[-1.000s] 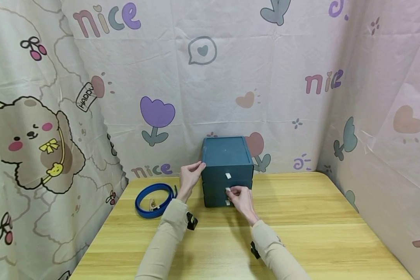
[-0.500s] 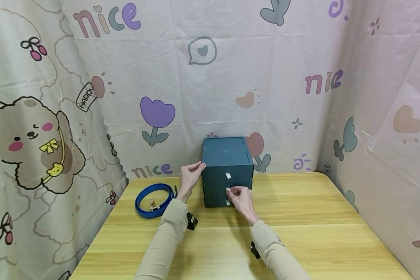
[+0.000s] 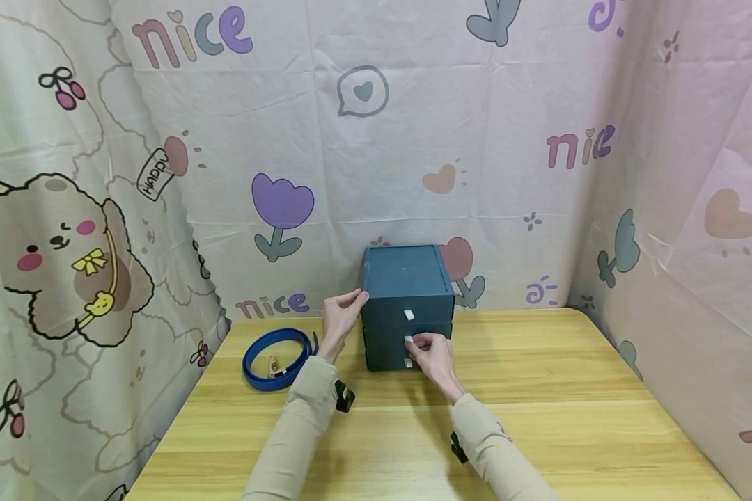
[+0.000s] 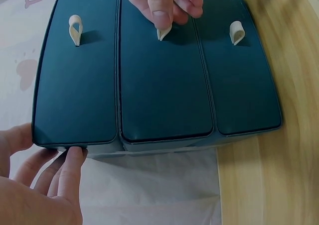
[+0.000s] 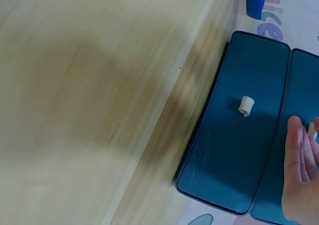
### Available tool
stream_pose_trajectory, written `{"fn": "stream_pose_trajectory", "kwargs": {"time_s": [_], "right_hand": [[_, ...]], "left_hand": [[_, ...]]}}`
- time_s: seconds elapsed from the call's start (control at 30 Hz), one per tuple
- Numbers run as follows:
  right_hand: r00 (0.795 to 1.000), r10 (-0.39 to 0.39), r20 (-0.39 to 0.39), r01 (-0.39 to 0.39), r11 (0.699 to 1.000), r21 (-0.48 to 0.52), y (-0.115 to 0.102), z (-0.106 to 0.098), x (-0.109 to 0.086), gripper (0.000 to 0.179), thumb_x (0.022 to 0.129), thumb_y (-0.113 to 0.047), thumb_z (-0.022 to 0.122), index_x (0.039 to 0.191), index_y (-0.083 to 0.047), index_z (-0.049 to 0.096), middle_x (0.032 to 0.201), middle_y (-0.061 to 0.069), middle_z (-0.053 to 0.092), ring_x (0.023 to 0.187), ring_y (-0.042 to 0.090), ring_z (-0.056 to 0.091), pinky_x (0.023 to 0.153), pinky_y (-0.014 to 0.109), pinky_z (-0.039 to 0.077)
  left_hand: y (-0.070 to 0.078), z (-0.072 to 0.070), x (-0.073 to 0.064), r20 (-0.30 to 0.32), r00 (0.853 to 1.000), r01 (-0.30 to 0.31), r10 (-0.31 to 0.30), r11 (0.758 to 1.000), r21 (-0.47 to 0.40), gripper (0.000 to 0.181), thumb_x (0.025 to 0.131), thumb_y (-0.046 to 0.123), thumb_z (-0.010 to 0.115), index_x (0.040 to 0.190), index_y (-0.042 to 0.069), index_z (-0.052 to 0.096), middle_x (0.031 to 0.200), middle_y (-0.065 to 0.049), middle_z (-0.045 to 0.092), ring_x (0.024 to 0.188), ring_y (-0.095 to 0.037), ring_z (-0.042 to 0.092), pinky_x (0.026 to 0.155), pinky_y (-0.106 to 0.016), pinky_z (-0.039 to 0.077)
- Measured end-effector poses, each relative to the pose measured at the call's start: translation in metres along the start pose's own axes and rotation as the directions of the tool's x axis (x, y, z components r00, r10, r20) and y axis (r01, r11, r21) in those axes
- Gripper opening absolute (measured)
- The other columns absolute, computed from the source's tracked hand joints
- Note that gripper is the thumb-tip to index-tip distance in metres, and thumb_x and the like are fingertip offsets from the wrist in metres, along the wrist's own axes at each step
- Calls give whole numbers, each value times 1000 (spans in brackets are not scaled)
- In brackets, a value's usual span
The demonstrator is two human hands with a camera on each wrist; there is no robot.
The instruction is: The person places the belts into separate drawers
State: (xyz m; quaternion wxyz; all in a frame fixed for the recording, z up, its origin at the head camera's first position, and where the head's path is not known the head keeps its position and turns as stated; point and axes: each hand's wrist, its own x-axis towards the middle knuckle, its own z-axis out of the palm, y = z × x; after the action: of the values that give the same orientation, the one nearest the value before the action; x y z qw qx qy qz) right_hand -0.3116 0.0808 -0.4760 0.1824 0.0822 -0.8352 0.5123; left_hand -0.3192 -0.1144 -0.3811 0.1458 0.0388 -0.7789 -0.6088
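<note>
A dark teal box of three stacked drawers (image 3: 407,273) stands at the back of the table, each drawer front with a small pale loop tab. My left hand (image 3: 340,316) touches the box's upper left front corner; in the left wrist view its thumb lies at the top edge and its fairly straight fingers (image 4: 72,172) press the side. My right hand (image 3: 433,356) pinches the tab (image 4: 163,34) of the middle drawer (image 4: 167,90) between thumb and fingers. The drawer fronts sit close to flush. The top tab (image 3: 409,315) and bottom tab (image 3: 408,363) are untouched.
A coiled blue belt (image 3: 265,383) with a gold-coloured buckle (image 3: 273,365) lies left of the box, partly behind my left forearm. The wooden table (image 3: 570,417) ends at a printed cloth backdrop (image 3: 382,160), which also hangs at both sides.
</note>
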Motion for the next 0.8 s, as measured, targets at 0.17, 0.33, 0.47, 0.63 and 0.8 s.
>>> {"fn": "stream_pose_trajectory", "kwargs": {"time_s": [0.17,0.33,0.47,0.63,0.8], "right_hand": [[1000,0,3,-1,1000,11,1,-3,0,12,88,-14,77,83,-3,77,72,9,75,59,12,69,58,21,53],[999,-40,-29,40,999,10,0,-7,0,13,87,-17,79,81,-5,77,69,7,74,55,8,65,56,21,50],[991,-105,-84,105,995,-3,0,-11,3,12,85,-16,80,81,-5,78,68,6,73,57,6,62,57,19,49],[965,-205,-166,211,977,18,-5,-19,8,11,85,-14,80,85,-4,79,71,8,74,61,8,63,59,18,49],[916,-312,-250,333,942,47,-12,-30,14,9,86,-10,79,89,-2,78,73,10,73,63,4,61,60,12,50]], "left_hand": [[0,1,-2,2,1000,4,-4,1000,-13,38,94,33,71,126,12,72,126,-14,72,102,-27,70,77,-24,55],[1,1,-5,-17,999,-42,42,999,-23,38,94,33,71,124,9,73,123,-15,73,104,-27,71,83,-33,58],[0,1,-5,-26,998,-60,60,998,-15,38,94,32,70,124,8,72,124,-15,72,111,-30,69,93,-41,57],[-1,3,-3,-18,999,-39,38,999,-7,40,96,33,68,129,10,70,129,-14,70,120,-31,66,102,-48,52],[0,4,-8,-20,997,-72,72,997,24,45,98,34,66,134,8,65,133,-14,68,122,-31,66,102,-46,53]]}}
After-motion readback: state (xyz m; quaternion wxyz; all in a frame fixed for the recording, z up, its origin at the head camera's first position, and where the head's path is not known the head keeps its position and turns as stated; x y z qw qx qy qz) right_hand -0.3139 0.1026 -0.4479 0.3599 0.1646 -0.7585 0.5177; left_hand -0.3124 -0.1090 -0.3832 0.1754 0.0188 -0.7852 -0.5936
